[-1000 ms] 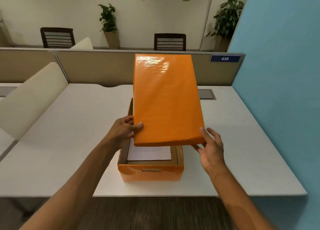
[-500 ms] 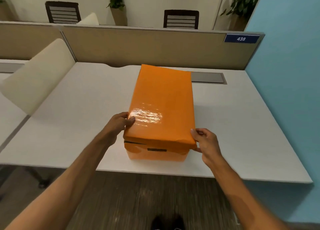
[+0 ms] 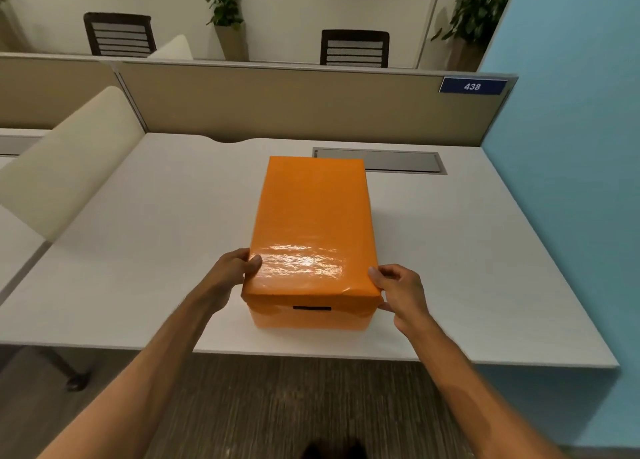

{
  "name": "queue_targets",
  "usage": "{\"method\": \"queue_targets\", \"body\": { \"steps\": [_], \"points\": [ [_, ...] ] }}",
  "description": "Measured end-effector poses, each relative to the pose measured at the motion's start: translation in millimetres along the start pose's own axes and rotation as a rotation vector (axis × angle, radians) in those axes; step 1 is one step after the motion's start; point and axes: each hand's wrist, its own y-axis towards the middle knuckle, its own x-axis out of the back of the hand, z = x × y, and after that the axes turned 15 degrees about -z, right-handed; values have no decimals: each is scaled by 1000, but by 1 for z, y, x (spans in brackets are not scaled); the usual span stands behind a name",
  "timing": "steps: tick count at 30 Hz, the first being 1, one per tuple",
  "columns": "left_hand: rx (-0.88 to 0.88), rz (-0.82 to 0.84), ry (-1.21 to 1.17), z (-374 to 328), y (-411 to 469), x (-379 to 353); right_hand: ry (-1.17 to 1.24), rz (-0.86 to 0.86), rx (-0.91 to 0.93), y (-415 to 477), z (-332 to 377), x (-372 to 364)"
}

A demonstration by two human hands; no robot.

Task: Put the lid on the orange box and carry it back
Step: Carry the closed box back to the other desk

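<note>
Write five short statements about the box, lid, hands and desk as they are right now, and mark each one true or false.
1. The lid covers the orange box. True.
2. The left hand rests flat on the desk, away from the lid. False: it grips the lid's near left corner.
3. The right hand holds the lid's near right corner. True.
4. The box stands on the floor. False: it sits on the desk, near the front edge.
5. The sign on the partition reads 438. True.

Lid [image 3: 313, 223], raised and tilted a second ago, now sits flat on the orange box [image 3: 310, 318]. Box interior and paper are now covered.
</note>
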Motion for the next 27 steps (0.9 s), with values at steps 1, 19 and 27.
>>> {"method": "queue_targets", "body": {
  "steps": [1,19,27],
  "points": [
    [-1,2,5,2,1,-1,-1,-3,2,1,-1,0],
    [12,4,-13,15,20,0,-28,53,-48,16,-8,-1],
    [7,-44,-43,-12,57,-6,-61,67,90,60,21,-21]
  ]
}}
